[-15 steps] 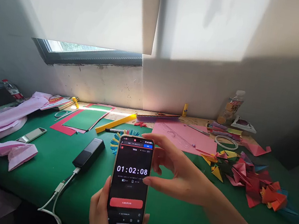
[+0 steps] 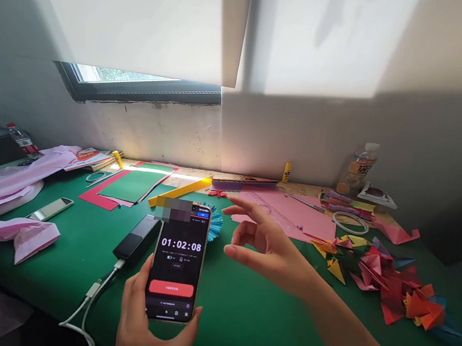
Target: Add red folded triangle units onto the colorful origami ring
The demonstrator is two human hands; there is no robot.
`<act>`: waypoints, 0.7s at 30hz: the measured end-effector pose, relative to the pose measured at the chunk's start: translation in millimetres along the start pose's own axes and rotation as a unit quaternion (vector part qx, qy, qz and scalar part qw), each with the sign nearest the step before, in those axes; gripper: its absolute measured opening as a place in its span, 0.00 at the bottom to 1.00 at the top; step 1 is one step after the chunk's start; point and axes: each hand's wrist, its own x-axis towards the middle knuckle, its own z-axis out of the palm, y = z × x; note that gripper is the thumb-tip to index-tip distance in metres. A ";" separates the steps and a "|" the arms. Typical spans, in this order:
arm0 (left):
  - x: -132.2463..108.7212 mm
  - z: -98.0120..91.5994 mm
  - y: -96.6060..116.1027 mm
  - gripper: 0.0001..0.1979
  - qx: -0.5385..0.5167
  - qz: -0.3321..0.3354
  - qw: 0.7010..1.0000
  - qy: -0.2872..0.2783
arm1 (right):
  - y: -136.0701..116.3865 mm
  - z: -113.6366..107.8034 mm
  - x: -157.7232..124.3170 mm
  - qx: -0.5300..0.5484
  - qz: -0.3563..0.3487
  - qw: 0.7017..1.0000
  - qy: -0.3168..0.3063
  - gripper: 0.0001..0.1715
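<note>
A smartphone (image 2: 176, 270) is held upright above the green tabletop, its screen showing 01:02:08 over a red button. My left hand (image 2: 155, 331) grips it by both sides near the bottom. To the right of the phone, my right hand (image 2: 266, 241) hovers apart from it with curled, spread fingers and nothing in them. Behind the phone, a blue fringed paper piece (image 2: 215, 225) is partly hidden. A black power bank (image 2: 133, 242) with a white cable (image 2: 92, 290) plugged in lies left of my left hand.
Folded colored paper (image 2: 398, 284) is heaped at right, near a tape ring (image 2: 350, 223) and a drink bottle (image 2: 358, 169). Pink sheets (image 2: 312, 216) and a yellow strip (image 2: 178, 192) lie at the back. Green paper (image 2: 136, 183), a white device (image 2: 51, 209) and crumpled pink paper (image 2: 12, 183) are left.
The phone and my left hand have moved left and slightly up. My right hand has come away from the phone's right edge, leaving a gap. The screen still reads 01:02:08.
</note>
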 end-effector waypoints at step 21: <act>130.8 -14.4 -132.0 0.46 0.077 -0.119 0.969 -0.204 | 0.0 1.5 0.6 -0.005 0.016 1.000 -0.022 0.32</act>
